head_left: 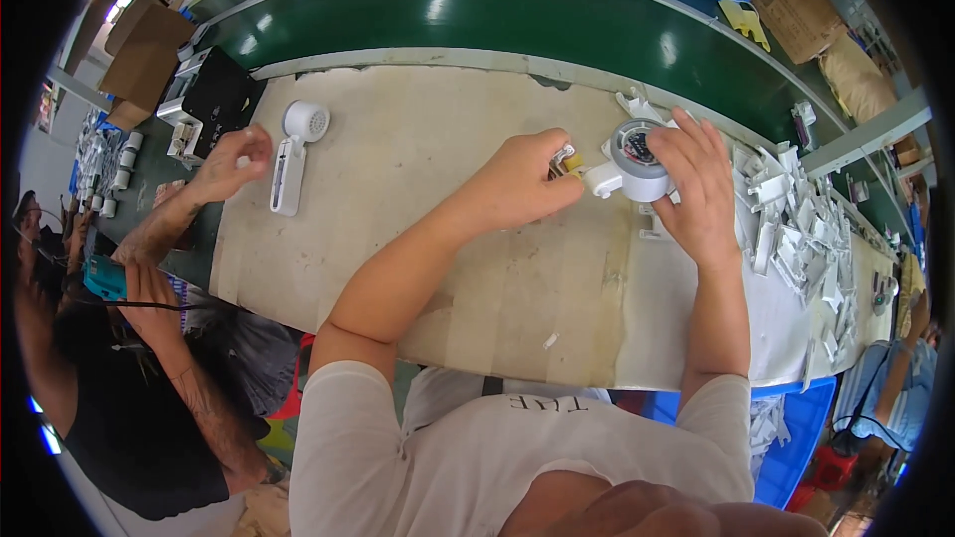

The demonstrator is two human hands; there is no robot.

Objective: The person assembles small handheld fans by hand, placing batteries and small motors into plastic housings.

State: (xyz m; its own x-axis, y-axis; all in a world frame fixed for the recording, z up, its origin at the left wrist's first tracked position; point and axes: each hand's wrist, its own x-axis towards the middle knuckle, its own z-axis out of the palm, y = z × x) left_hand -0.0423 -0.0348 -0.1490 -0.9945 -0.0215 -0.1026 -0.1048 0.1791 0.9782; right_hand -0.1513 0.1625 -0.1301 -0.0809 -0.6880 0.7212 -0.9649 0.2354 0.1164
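My right hand (696,184) is curled round a round white head with a grey ring (639,154), whose open face shows dark and red parts inside. From that head a short white neck points toward my left hand (522,179). My left hand is closed on a small piece with metallic and yellow parts (565,161), close beside the neck; the fingers hide most of it. Farther left on the table lies a white handheld device (288,171) with a slim handle and a round perforated head (306,121).
A pile of white plastic parts (796,219) covers the table's right side, with a blue bin (796,447) below. At left, a co-worker's hand (234,164) is near the white device; their other hand holds a teal tool (104,278). A black box-shaped machine (219,89) stands behind.
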